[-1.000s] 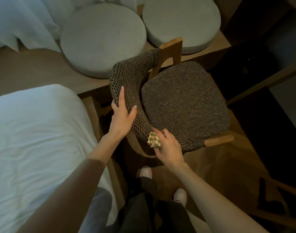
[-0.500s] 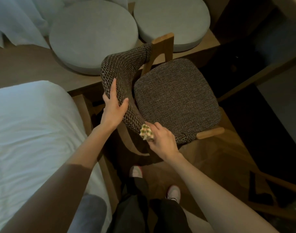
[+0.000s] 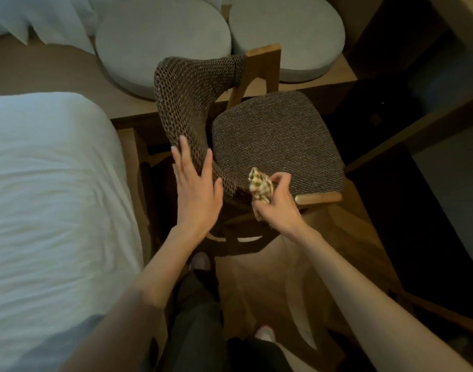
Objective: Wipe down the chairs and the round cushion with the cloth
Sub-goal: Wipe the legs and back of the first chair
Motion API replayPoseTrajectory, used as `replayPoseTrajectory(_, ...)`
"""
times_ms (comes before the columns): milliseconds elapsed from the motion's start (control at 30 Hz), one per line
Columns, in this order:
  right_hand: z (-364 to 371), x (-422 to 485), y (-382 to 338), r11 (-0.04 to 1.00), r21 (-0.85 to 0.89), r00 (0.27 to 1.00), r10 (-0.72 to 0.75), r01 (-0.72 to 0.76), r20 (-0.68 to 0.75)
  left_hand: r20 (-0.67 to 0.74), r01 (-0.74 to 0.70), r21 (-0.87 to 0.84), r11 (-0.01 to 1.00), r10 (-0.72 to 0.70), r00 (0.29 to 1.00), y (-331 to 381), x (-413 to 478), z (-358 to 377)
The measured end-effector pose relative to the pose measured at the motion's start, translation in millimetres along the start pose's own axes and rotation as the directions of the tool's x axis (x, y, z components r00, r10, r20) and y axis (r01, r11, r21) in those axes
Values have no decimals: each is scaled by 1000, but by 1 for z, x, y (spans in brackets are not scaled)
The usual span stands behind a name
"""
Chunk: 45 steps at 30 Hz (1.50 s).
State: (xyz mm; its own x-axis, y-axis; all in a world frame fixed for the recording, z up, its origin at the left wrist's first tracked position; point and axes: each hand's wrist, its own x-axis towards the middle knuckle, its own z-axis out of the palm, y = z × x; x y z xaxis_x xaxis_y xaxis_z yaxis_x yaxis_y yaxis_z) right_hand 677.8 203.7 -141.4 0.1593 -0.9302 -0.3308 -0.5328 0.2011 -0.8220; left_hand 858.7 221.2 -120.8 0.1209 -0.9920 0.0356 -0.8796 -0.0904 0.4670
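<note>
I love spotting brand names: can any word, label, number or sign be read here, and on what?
None: no text is readable. The checked cloth in the right hand, the woven chair, the grey round cushions and the white bed show only pattern or plain fabric, no tag or print.

I see the brown woven-fabric wooden-framed chair upright, its curved backrest on my left. The yellow-and-green checked cloth sits bunched against the backrest's near end. Behind the chair lie two grey round cushions, side by side.
</note>
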Motion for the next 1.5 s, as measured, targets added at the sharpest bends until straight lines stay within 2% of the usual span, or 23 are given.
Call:
replayPoseTrajectory(33,-7,-8,10,999,38,999,15,-14,-33,-2,-79,88,993,79,997,7,-12,8)
replayPoseTrajectory(100,-19,-22,33,998,59,992,27,-20,-120,50,-200,158,967,194,980,20,-26,27)
replayPoseTrajectory(267,-42,-28,77,1000,31,937,8,3,-348,121,-267,173,948,248,961,35,-32,82)
replayPoseTrajectory(333,-47,-20,89,995,-52,885,-100,86,-456,114,-340,227,913,322,940,31,-28,105)
replayPoseTrajectory(400,-48,-7,101,954,-238,810,-282,181,-514,76,-391,301,869,387,919,27,-22,126)
replayPoseTrajectory(533,-45,23,126,803,-547,657,-547,238,-518,-168,-357,399,844,450,877,21,-13,161)
replayPoseTrajectory(633,-33,44,142,691,-688,559,-668,222,-491,-373,-366,420,831,525,765,14,-6,182)
replayPoseTrajectory(767,-26,62,155,641,-743,356,-751,191,-556,-573,-390,452,803,596,563,3,6,202)
replayPoseTrajectory(900,-23,68,166,614,-733,163,-788,293,-594,-711,-413,390,823,554,433,1,10,224)
replayPoseTrajectory(933,-21,69,168,611,-724,130,-786,320,-605,-726,-424,371,826,543,422,1,11,226)
replayPoseTrajectory(1033,-12,64,185,620,-716,110,-775,320,-622,-742,-425,355,833,527,414,3,12,226)
replayPoseTrajectory(1133,-2,53,219,573,-806,196,-816,147,-544,-720,-413,339,845,515,465,6,6,222)
replayPoseTrajectory(1200,-1,48,241,533,-839,238,-833,109,-499,-683,-418,344,841,529,504,6,2,220)
replayPoseTrajectory(1300,-12,47,251,584,-781,222,-810,220,-543,-633,-426,370,826,560,535,1,1,217)
replayPoseTrajectory(1400,-17,51,229,698,-640,125,-701,321,-702,-618,-428,390,815,577,535,-1,1,217)
replayPoseTrajectory(1467,-1,55,212,680,-613,91,-696,403,-712,-626,-428,386,817,573,528,-1,1,218)
replayPoseTrajectory(1500,10,56,206,641,-634,99,-733,432,-673,-632,-425,388,818,572,523,0,0,218)
